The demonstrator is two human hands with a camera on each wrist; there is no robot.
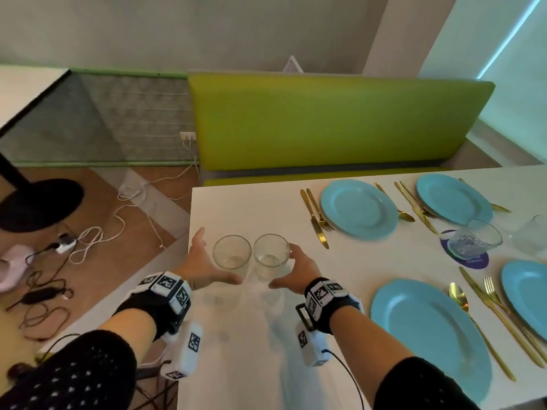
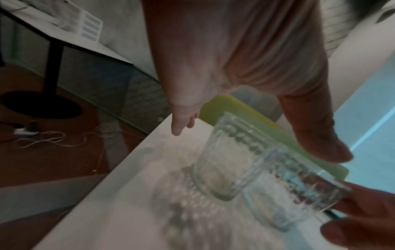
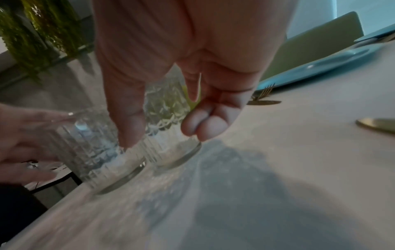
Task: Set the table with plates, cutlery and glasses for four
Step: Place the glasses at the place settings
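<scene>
Two clear ribbed glasses stand side by side at the left end of the white table. My left hand is spread around the left glass, thumb near, fingers far; the left wrist view shows gaps between the fingers and that glass. My right hand curls round the right glass, with the thumb in front of the glass and the fingertips on its side. Several blue plates lie set with gold cutlery.
A third glass stands on a purple coaster, and another glass is at the right edge. The table's left edge is right beside my left hand. A green bench runs behind the table. Cables lie on the floor.
</scene>
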